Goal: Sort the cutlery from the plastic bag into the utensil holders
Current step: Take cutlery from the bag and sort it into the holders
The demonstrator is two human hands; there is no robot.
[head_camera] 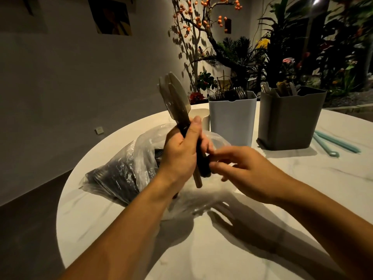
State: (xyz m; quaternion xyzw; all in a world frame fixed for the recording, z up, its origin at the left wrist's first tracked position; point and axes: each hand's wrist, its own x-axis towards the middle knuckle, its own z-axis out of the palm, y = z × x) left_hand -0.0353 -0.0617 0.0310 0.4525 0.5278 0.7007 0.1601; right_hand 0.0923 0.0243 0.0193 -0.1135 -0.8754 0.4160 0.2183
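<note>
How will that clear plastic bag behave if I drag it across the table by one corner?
The plastic bag looks thin and crinkled, so it would probably stretch and bunch up rather than slide as one piece. The dark cutlery heaped inside likely weighs it down. Its mouth lies open toward the left hand, so pieces might spill.

Honestly nothing readable here, no text, labels, brands or numbers anywhere. The utensil holders are plain-sided, and the posters on the wall behind them show only blurry pictures.
</note>
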